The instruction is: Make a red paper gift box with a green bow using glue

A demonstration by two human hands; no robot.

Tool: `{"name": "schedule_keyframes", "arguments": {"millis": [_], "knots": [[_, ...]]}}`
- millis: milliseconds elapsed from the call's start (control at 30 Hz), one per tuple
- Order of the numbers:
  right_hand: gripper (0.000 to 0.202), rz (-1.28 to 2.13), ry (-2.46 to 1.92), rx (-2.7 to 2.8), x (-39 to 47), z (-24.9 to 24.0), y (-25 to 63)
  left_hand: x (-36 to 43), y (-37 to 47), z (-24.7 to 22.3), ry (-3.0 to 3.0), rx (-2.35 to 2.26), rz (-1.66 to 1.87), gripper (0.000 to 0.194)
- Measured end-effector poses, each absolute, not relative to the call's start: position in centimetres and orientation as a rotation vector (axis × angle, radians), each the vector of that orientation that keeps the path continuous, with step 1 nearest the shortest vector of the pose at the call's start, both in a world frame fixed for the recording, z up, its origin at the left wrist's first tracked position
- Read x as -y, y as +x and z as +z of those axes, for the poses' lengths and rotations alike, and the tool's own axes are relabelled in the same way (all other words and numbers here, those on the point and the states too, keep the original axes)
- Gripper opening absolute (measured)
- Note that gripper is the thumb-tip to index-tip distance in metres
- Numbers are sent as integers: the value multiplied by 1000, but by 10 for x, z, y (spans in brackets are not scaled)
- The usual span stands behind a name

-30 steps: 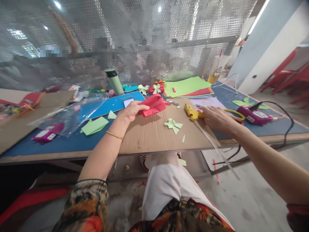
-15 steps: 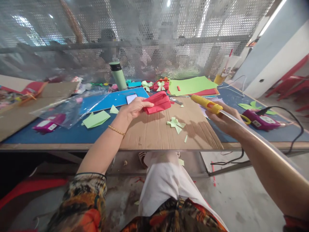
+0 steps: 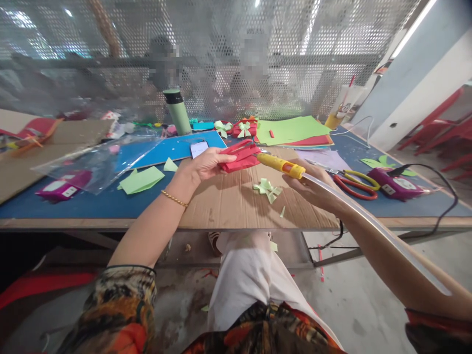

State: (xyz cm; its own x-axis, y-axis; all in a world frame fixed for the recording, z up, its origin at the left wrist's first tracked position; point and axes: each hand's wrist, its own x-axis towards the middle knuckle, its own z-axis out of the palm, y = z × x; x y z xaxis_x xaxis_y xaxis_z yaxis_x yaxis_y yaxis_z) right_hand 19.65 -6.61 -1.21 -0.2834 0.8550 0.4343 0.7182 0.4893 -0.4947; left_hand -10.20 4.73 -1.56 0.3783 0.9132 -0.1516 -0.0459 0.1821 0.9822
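Red folded paper (image 3: 239,160) is pinched by its near left end between thumb and fingers of the left hand (image 3: 204,164), held above the cardboard (image 3: 224,209). Yellow glue gun (image 3: 280,165) is gripped in the right hand (image 3: 317,187), nozzle aimed left at the paper's right end; contact can't be confirmed. Clear glue stick (image 3: 368,221) is loaded in the gun, its long tail run back over the right forearm.

Between the hands, on the nearer side, a pale green bow (image 3: 267,190) is laid on the cardboard, a thin green sliver (image 3: 282,212) beside it. Scissors (image 3: 356,188) are placed just right of the right hand, blades partly hidden by it. Farther right, a purple power block (image 3: 396,183) is seen with a black cable plugged in.

Phone (image 3: 199,148) is set just beyond the left hand. Folded green paper (image 3: 142,182) is left of it on the desk (image 3: 110,209). Farther left, a clear plastic bag (image 3: 106,157) is spread against a second purple block (image 3: 64,186); inside or under can't be told.

Beyond both hands: red pieces with green bows (image 3: 245,130), then green sheets (image 3: 291,129) stacked over other colours. Green bottle (image 3: 179,117) is capped, contents hidden. Clear cup (image 3: 341,105), far right, is part-filled with yellow liquid, red straw inserted. Far side is closed off by a perforated screen (image 3: 206,49).
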Motion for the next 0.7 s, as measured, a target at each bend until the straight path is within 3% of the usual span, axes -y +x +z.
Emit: {"name": "schedule_keyframes", "arguments": {"millis": [100,400,700], "knots": [[26,244,-1315,2118,60,-13,196,-46,-101,-15,1195,-929,850,33],[31,248,-1359,2203,53,-15,199,-38,-93,-12,1133,-925,876,16],[35,200,-1446,2270,55,-9,200,-41,-96,-18,1213,-801,819,56]]}}
